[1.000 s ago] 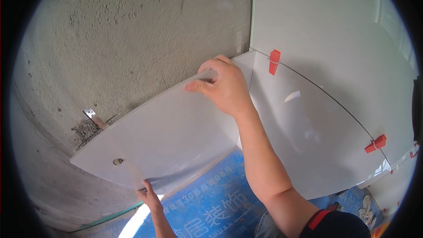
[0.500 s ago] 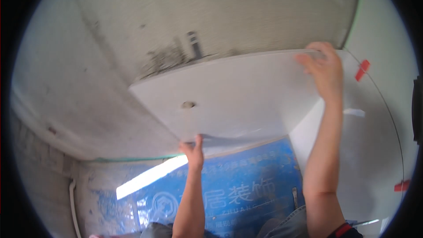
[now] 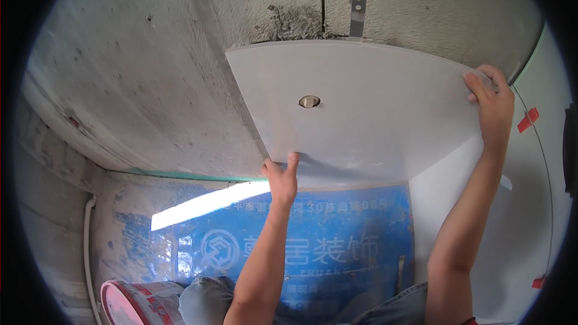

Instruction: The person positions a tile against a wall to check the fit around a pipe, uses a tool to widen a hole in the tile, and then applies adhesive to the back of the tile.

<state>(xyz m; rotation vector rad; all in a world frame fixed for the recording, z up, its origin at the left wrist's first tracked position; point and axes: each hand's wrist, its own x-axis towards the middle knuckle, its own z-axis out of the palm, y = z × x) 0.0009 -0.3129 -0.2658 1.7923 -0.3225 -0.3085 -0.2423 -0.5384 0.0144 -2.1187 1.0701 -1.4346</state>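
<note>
A large pale wall tile [image 3: 367, 108] with a round cut-out hole [image 3: 309, 102] stands against the bare cement wall. A metal fitting shows inside the hole. My left hand [image 3: 282, 179] grips the tile's lower left corner, thumb on its face and fingers behind the edge. At the upper right corner my right hand [image 3: 495, 99] is closed on the top edge, its thumb in front and fingers over the back. Just above the tile's top edge, a metal bracket strip [image 3: 357, 15] with two holes lies against the wall.
Blue printed sheeting [image 3: 337, 235] covers the floor, crossed by a bright strip of light. A bucket [image 3: 141, 302] stands at lower left, near a white pipe [image 3: 88, 247]. On the right, a tiled wall [image 3: 524, 198] carries a red clip [image 3: 528, 120] in its joint.
The view has shifted, so the tile and hands appear farther right and the bucket has come into sight. Both hands keep their hold on the tile.
</note>
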